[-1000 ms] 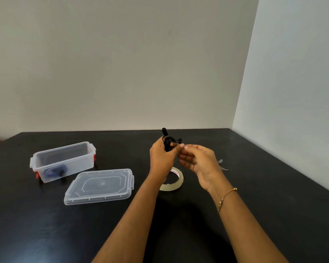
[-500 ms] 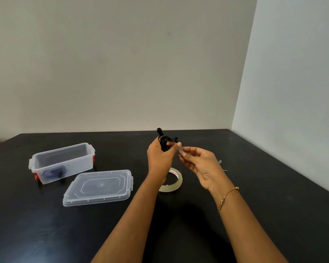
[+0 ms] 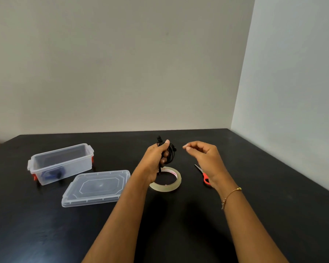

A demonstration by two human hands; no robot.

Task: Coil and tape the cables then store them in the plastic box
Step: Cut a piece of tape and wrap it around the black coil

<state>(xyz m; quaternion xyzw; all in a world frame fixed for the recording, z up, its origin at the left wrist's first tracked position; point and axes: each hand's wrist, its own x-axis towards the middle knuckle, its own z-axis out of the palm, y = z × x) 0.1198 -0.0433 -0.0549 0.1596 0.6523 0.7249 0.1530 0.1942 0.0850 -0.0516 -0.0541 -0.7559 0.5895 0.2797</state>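
My left hand (image 3: 156,160) is shut on a small coil of black cable (image 3: 171,150), held upright above the table with a plug end sticking up. My right hand (image 3: 204,155) hovers a short way to the right of the coil, apart from it, thumb and forefinger pinched together with nothing visible between them. A roll of clear tape (image 3: 168,186) lies flat just below my left hand. The clear plastic box (image 3: 68,158) stands open at the left with a blue cable (image 3: 50,174) inside. Its lid (image 3: 97,186) lies flat in front of it.
Red-handled scissors (image 3: 204,176) lie on the black table (image 3: 179,224) partly behind my right wrist. Walls close the table at the back and along the right side.
My right hand has pulled away from the cable coil to the right, uncovering the scissors. My left hand has kept the coil and shifted slightly left.
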